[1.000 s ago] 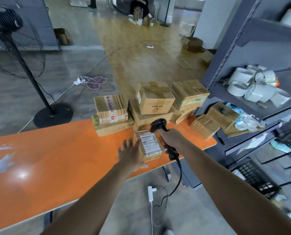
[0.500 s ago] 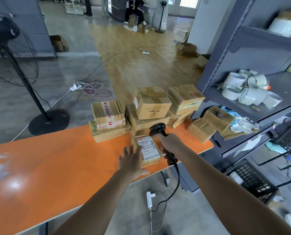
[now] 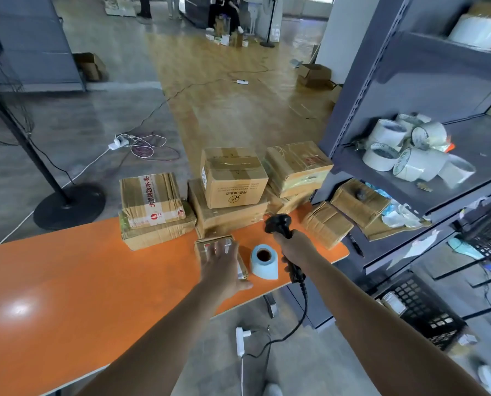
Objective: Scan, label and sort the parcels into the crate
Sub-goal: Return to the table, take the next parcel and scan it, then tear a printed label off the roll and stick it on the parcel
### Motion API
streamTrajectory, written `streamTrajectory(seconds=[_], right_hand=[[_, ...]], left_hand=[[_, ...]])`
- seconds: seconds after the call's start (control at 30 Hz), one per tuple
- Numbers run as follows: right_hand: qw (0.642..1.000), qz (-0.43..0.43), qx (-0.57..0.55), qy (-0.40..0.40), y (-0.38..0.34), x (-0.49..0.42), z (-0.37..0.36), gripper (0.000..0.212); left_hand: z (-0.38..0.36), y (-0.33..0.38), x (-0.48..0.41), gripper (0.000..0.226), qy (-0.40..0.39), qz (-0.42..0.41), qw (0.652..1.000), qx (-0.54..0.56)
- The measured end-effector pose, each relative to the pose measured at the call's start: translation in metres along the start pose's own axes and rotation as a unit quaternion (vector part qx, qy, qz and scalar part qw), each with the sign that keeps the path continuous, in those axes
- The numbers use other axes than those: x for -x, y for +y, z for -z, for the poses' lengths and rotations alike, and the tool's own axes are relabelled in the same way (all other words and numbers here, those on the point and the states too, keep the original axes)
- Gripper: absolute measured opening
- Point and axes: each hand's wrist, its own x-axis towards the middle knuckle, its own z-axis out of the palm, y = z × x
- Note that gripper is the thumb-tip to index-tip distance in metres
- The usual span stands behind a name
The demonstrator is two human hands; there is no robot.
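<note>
A small labelled cardboard parcel (image 3: 240, 268) lies near the front edge of the orange table (image 3: 67, 281). My left hand (image 3: 220, 267) lies flat on top of it with straight fingers and hides most of its label. Just right of the parcel stands a pale blue label roll (image 3: 264, 262). My right hand (image 3: 295, 248) grips a black barcode scanner (image 3: 278, 224) to the right of the roll, its head lifted above the table. Several taped cardboard parcels (image 3: 232, 178) are stacked at the table's far edge. A black crate (image 3: 421, 310) sits low on the right.
A grey metal shelf unit (image 3: 381, 110) stands on the right with tape rolls (image 3: 410, 150) and more parcels (image 3: 358, 201) on it. The scanner cable (image 3: 301, 318) hangs down to a white power strip (image 3: 240, 341). A standing fan's base (image 3: 70, 207) is beyond the table at left.
My left hand has moved from beside the parcel onto its top. The scanner has swung off the label to the right. The blue label roll now shows between parcel and scanner.
</note>
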Motion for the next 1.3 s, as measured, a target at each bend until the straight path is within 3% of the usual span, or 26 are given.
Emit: streamTrajectory(seconds=[0.27,0.53,0.77,0.9,1.0,1.13,1.23,1.3], right_hand=[[0.99,0.006,0.13,-0.054,0.043,-0.084,0.028,0.01],[0.976,0.023,0.192,-0.104,0.07,-0.128,0.021,0.028],[0.978,0.049,0.183,-0.091,0.083,-0.136,0.013,0.035],[0.98,0.07,0.183,-0.035,0.081,-0.126,0.01,0.035],[0.951,0.161,0.264,0.026,0.075,-0.109,0.005,0.032],[0.901,0.293,0.318,-0.028,0.066,-0.087,-0.016,0.026],[0.866,0.296,0.398,-0.057,0.06,-0.074,-0.036,0.039],[0.863,0.256,0.431,-0.064,0.056,-0.069,-0.046,0.05]], left_hand=[[-0.025,0.053,-0.045,0.104,-0.002,0.026,1.0,0.0],[-0.046,0.066,-0.063,0.1,0.015,0.089,0.996,-0.026],[-0.054,0.069,-0.059,0.099,0.022,0.106,0.994,-0.023],[-0.056,0.069,-0.054,0.099,0.024,0.107,0.994,-0.015],[-0.054,0.066,-0.051,0.096,0.029,0.107,0.994,-0.003],[-0.045,0.06,-0.044,0.094,0.042,0.105,0.993,0.015],[-0.038,0.051,-0.035,0.094,0.054,0.107,0.991,0.059],[-0.035,0.043,-0.026,0.096,0.063,0.108,0.989,0.083]])
